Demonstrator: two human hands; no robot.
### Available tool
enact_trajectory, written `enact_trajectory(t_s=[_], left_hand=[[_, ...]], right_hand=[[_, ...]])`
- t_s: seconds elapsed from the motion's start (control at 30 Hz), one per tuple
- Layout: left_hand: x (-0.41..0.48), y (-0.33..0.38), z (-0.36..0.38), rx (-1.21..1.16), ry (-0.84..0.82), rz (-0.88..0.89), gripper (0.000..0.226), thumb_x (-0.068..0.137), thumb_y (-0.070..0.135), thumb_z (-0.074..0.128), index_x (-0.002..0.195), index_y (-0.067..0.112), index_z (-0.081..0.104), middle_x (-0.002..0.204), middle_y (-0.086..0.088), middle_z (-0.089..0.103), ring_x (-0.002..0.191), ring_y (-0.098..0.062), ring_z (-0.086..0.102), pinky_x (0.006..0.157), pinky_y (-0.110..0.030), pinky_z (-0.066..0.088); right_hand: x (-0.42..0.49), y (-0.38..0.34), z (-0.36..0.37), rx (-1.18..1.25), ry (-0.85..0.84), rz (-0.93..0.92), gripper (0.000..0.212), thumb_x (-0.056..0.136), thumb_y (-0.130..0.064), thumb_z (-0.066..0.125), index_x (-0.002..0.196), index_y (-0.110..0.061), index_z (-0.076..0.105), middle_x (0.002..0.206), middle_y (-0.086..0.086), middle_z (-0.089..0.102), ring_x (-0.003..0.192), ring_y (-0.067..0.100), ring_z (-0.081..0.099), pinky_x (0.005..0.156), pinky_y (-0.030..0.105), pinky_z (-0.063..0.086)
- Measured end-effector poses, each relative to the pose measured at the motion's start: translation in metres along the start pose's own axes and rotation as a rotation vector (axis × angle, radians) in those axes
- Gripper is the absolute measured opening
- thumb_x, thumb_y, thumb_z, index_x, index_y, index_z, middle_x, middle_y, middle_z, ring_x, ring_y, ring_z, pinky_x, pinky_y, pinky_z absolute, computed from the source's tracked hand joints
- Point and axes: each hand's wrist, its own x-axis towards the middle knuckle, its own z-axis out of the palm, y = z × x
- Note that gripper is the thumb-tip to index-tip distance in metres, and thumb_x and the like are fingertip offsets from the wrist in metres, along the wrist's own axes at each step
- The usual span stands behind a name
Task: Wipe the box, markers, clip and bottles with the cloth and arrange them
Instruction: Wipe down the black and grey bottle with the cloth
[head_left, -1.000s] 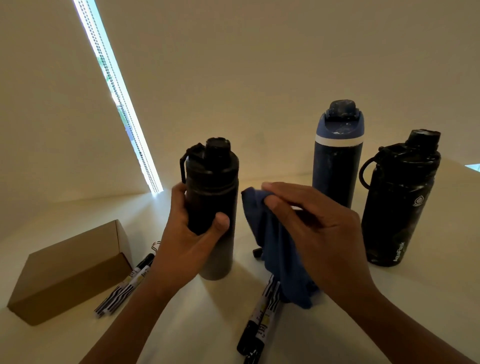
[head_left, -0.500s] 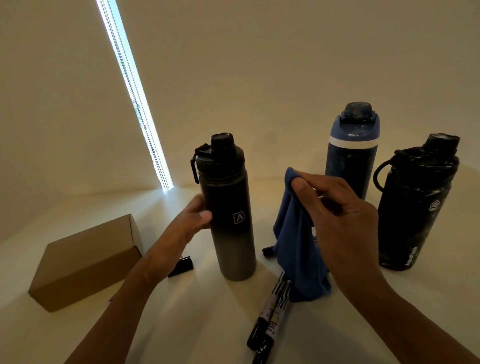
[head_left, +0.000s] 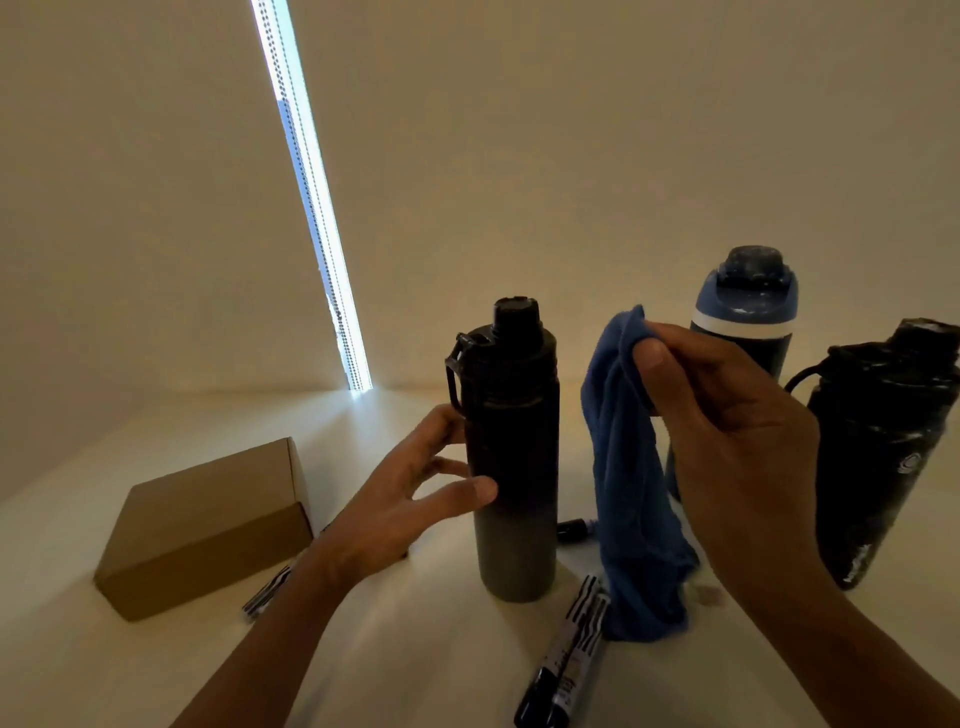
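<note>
A person's left hand (head_left: 410, 499), open with fingers spread, is touching its thumb and fingertips to the left side of the black-to-grey bottle (head_left: 514, 467), which is standing mid-table. The right hand (head_left: 727, 441) is pinching the top corner of the limp blue cloth (head_left: 628, 493), which is hanging just right of the bottle. The bottle is looking rigid, smooth and tippable, and is probably best gripped round its middle. Its white logo, which faced the camera half a second ago, is no longer showing, and the cloth is riding higher.
</note>
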Motion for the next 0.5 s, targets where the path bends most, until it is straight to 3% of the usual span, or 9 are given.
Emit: enact_trajectory(t_s=[0.07,0.17,0.27,0.4,0.5], left_hand=[[-0.001,0.001,-0.002,0.037,-0.026,-0.002,0.061,0.089,0.046,0.072,0.144,0.045,0.047,0.144,0.023,0.058,0.135,-0.008,0.056,0.109,-0.036,0.052],[-0.002,0.002,0.003,0.064,0.036,0.017,0.067,0.081,0.051,0.080,0.142,0.038,0.053,0.137,0.017,0.064,0.127,-0.013,0.061,0.103,-0.037,0.056],[-0.001,0.004,0.011,0.076,0.142,0.022,0.074,0.072,0.054,0.088,0.135,0.039,0.054,0.127,0.020,0.065,0.119,-0.008,0.062,0.092,-0.029,0.058],[-0.002,0.001,0.009,0.000,-0.024,0.027,0.075,0.080,0.056,0.075,0.147,0.043,0.042,0.145,0.027,0.053,0.137,-0.001,0.050,0.105,-0.023,0.049],[-0.003,-0.001,0.006,0.024,-0.011,0.054,0.064,0.086,0.049,0.074,0.144,0.040,0.049,0.142,0.023,0.060,0.135,-0.005,0.055,0.108,-0.027,0.047]], right_hand=[[0.004,0.000,0.008,0.004,-0.035,-0.008,0.027,0.097,-0.032,0.066,0.123,-0.031,0.072,0.116,-0.014,0.073,0.111,0.010,0.069,0.092,0.026,0.056],[0.005,0.003,0.017,0.034,-0.070,-0.014,0.027,0.098,-0.029,0.065,0.124,-0.031,0.071,0.120,-0.015,0.072,0.116,0.009,0.067,0.095,0.025,0.055],[0.002,0.004,0.019,0.069,-0.083,-0.042,0.026,0.099,-0.022,0.062,0.124,-0.025,0.070,0.119,-0.015,0.073,0.118,0.006,0.066,0.097,0.020,0.052],[0.001,0.004,0.016,0.054,-0.071,-0.076,0.025,0.101,-0.020,0.059,0.125,-0.024,0.069,0.123,-0.016,0.072,0.120,0.004,0.064,0.102,0.020,0.050],[0.001,0.002,0.014,0.049,-0.077,-0.097,0.027,0.102,-0.022,0.058,0.126,-0.023,0.068,0.125,-0.014,0.071,0.122,0.006,0.064,0.103,0.024,0.051]])
